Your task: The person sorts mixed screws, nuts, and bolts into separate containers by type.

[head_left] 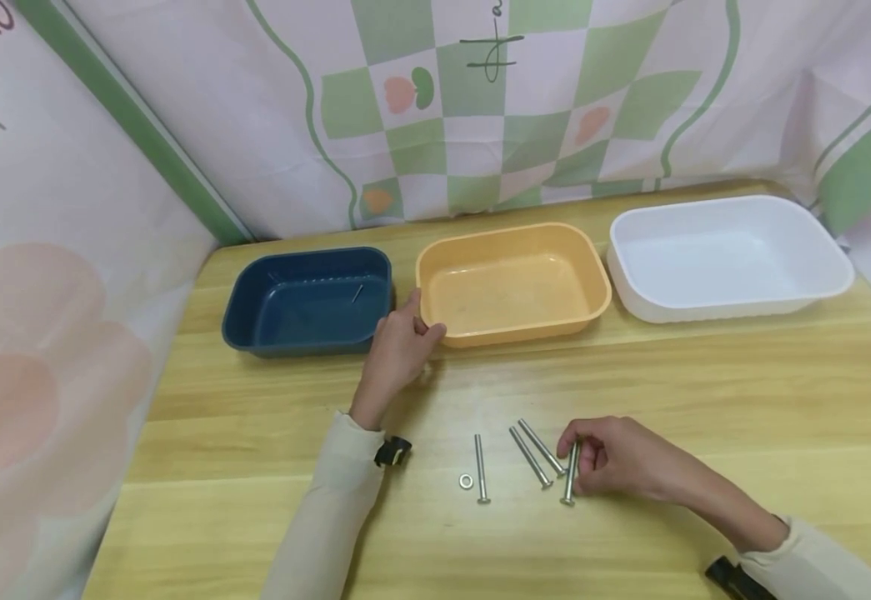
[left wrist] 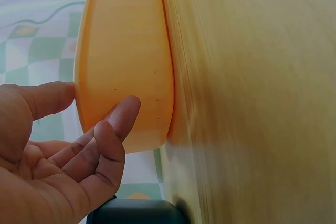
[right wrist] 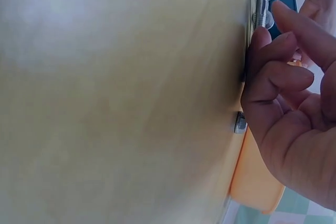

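My left hand (head_left: 400,348) holds the near left corner of the light orange tray (head_left: 513,327), thumb at its rim in the left wrist view. Over the table, my right hand (head_left: 618,458) pinches a silver bolt (head_left: 570,479), its head toward me and its other end partly hidden by fingers. Just left of it lie two more bolts, a longer-looking bolt (head_left: 543,447) and its neighbour (head_left: 530,457). Farther left, another bolt (head_left: 481,471) lies beside a small ring-shaped washer or nut (head_left: 466,481). In the right wrist view, the fingers partly hide the pinched bolt (right wrist: 261,1).
A dark blue tray (head_left: 315,347) stands left of the orange one, with a small metal screw or pin (head_left: 357,293) inside. To the right is a white tray (head_left: 728,304). Patterned cloth (head_left: 473,108) hangs behind the wooden table (head_left: 255,450).
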`<state>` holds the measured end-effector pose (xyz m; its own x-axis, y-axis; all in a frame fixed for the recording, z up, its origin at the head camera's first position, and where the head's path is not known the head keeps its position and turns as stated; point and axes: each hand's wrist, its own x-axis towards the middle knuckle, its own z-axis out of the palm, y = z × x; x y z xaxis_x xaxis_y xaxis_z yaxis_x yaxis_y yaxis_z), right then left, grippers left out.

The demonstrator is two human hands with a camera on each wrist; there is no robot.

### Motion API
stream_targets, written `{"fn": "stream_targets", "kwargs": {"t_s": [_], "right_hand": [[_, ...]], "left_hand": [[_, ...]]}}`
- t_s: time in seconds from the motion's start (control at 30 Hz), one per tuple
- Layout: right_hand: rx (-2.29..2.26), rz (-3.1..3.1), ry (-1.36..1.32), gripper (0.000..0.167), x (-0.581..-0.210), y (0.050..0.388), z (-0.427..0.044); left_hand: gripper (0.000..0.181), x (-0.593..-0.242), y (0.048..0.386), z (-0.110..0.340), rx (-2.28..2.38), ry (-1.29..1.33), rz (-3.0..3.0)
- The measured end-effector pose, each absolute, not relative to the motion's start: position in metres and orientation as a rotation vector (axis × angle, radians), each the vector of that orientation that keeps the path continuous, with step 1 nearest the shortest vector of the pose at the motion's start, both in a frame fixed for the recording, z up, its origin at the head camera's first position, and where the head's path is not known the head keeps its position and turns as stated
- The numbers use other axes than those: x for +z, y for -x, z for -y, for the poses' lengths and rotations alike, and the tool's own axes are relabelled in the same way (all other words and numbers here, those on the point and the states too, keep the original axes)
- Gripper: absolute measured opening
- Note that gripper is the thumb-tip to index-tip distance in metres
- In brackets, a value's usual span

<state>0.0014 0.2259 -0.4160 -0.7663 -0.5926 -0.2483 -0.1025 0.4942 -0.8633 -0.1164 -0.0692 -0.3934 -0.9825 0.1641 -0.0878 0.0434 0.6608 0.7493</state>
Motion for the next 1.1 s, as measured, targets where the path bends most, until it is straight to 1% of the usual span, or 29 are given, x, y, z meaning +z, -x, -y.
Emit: {"fn": "stream_targets", "kwargs": {"t_s": [0.4, 0.83, 1.1], "right_hand": [[-1.206, -2.248, 0.601, 0.026, -0.4166, -0.0018, -0.2248], [-1.078, -2.353, 0.663, 0.029, -0.4170, -0.0009, -0.2226], [-1.049, -2.362, 0.661, 0.027, -0.4149, -0.0015, -0.2234]], "left_hand": [[0.070, -0.3922, 0.1150, 0.0698, 1.237, -0.152, -2.722], [0.069, -0.3933, 0.1153, 0.0691, 1.246, -0.157, -2.721], [0.069, -0.3943, 0.1159, 0.0685, 1.230, -0.171, -2.734]]}}
